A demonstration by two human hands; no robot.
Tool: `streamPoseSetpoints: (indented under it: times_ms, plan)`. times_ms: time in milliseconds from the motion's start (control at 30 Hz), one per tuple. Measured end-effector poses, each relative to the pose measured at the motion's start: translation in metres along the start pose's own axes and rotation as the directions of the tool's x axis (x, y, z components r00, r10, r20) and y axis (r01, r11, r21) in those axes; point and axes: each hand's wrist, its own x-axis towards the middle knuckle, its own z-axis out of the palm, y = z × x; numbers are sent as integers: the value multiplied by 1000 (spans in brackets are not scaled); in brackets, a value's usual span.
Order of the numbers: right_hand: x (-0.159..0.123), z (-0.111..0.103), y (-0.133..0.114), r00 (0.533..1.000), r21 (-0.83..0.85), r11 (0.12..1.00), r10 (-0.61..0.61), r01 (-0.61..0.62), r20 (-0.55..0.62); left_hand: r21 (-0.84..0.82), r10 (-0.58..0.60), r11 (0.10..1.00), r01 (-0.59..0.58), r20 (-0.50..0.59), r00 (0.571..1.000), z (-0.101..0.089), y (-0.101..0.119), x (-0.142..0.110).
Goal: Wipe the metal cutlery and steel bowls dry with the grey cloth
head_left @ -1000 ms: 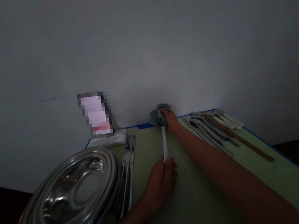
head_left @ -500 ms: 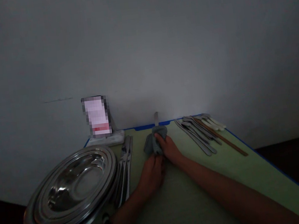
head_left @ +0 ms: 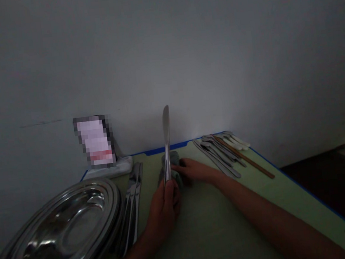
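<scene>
1. The left hand (head_left: 165,203) is closed around the handle of the knife (head_left: 166,134), above the bench (head_left: 219,215); this handle seems the safest place for holding.
2. The knife looks stiff, rather light, perhaps slippery. Its long axis rises away, blade tip uppermost.
3. Behind, the right hand (head_left: 194,170) touches the soft-looking cloth (head_left: 174,156); whether it grips, I cannot tell.

One held knife (head_left: 166,128); one cloth (head_left: 174,158); two hands (head_left: 165,205) (head_left: 197,171); one table (head_left: 215,228).
</scene>
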Motion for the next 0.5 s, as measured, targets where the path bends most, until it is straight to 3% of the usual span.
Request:
streamPoseSetpoints:
  times_ms: [67,133,233,300,367,500]
  plan:
    - [-10,-13,-12,996,-187,982,3,-19,-88,88,23,996,-21,-21,1000,-1,1,2]
    - [-20,-23,-25,993,-196,981,-31,8,-113,223,73,973,-63,-35,997,-3,2,5]
    - [-29,-25,-39,996,-6,997,-72,73,60,404,146,905,-136,4,989,-6,1,8]
    - [-30,-20,-42,987,113,989,-112,99,111,468,154,868,-163,58,986,-7,-1,8]
    - [-26,-14,-40,990,186,977,-123,109,66,504,148,844,-182,107,983,-8,-3,7]
    - [-18,-17,-37,986,302,944,-96,133,-133,580,178,769,-269,209,962,-9,-3,2]
